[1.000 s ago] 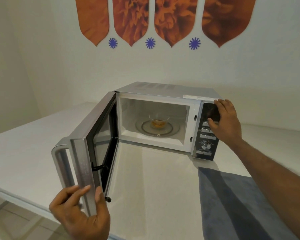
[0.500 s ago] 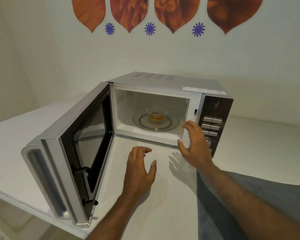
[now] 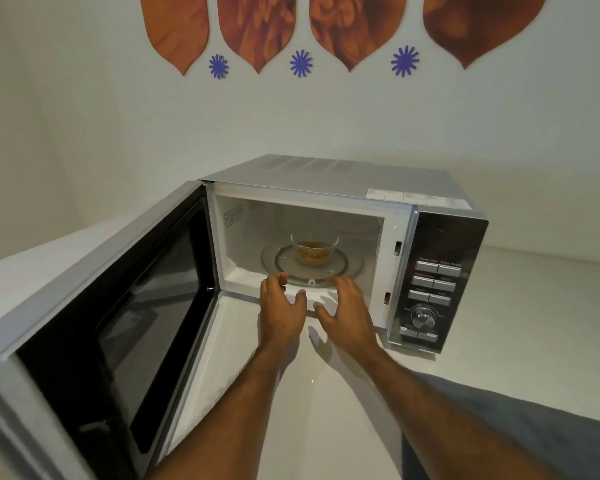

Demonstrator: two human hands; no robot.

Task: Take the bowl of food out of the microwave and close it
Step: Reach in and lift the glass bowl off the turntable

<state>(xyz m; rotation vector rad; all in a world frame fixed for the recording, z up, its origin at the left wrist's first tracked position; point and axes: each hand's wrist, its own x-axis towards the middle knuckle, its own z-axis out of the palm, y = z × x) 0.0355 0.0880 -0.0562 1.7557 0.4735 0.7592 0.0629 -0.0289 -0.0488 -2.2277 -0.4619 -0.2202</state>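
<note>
White counter (image 3: 534,306) and pale wall frame the small clear glass bowl of orange food (image 3: 314,252), which sits centred on the round glass turntable (image 3: 312,268) far inside the silver microwave (image 3: 326,188). I judge the bowl stiff, smooth, breakable and possibly hot, best cupped low on both sides. Left hand (image 3: 281,311) and right hand (image 3: 349,315) hover at the near sill, fingers spread, each grip released and empty, not yet touching it. On the left, the black-windowed door (image 3: 118,306) stands wide open; a grey cloth (image 3: 516,438) lies near right.
</note>
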